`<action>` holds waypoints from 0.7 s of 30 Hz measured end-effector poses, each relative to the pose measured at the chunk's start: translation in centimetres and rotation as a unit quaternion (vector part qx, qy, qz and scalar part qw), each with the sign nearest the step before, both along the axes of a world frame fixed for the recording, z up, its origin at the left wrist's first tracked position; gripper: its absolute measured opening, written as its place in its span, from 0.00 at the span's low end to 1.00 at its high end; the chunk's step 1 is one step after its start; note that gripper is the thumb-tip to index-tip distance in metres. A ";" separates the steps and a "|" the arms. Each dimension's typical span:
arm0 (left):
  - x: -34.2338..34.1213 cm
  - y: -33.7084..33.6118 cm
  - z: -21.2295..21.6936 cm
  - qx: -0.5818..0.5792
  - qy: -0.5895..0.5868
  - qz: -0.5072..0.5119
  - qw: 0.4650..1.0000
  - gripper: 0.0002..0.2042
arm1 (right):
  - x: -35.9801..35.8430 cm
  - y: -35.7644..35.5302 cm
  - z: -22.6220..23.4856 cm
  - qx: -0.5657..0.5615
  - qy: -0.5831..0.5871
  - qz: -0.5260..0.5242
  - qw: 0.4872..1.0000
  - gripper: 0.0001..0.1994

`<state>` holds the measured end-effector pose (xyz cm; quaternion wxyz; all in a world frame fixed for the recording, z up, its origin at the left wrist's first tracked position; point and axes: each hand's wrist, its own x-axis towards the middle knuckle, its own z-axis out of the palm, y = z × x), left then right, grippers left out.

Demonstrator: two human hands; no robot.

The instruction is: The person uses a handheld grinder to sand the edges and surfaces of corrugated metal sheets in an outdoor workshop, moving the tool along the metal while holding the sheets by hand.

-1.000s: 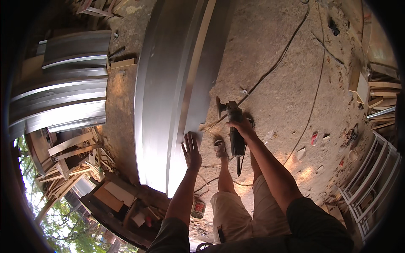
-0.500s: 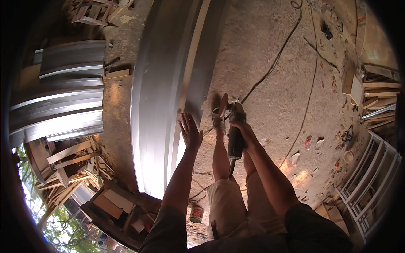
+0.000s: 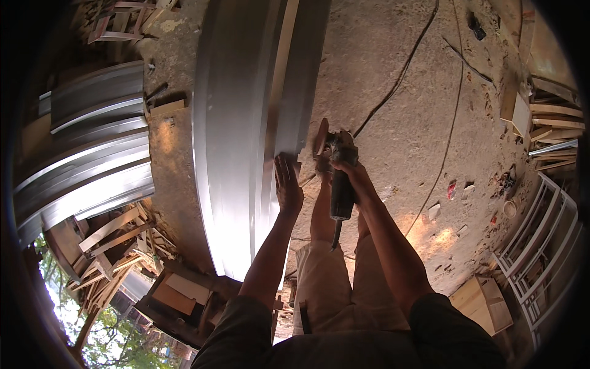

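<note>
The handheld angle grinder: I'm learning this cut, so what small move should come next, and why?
Probably ease the dark handheld angle grinder in the right hand left toward the long shiny metal sheet; its disc sits just beside the edge that the left hand presses flat.

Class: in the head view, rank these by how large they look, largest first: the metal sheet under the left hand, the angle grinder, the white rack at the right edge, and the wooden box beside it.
1. Metal sheet
2. White rack
3. Angle grinder and wooden box: too alike to rank, and the grinder sits nearer the camera.
</note>
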<state>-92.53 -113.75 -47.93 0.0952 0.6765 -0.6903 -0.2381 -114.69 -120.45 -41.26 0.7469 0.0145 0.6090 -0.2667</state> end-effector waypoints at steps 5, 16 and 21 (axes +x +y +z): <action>-0.1 -0.3 0.1 0.026 0.011 0.027 0.999 0.42 | 1.2 -1.1 0.9 0.012 0.003 0.011 1.000 0.22; 0.3 0.1 -1.4 0.071 -0.115 0.011 0.991 0.46 | 3.3 -3.5 0.7 0.023 0.024 0.047 0.998 0.20; 0.4 0.0 -1.2 0.107 -0.111 0.023 0.988 0.46 | 3.7 -4.7 0.9 0.020 0.032 0.029 0.999 0.19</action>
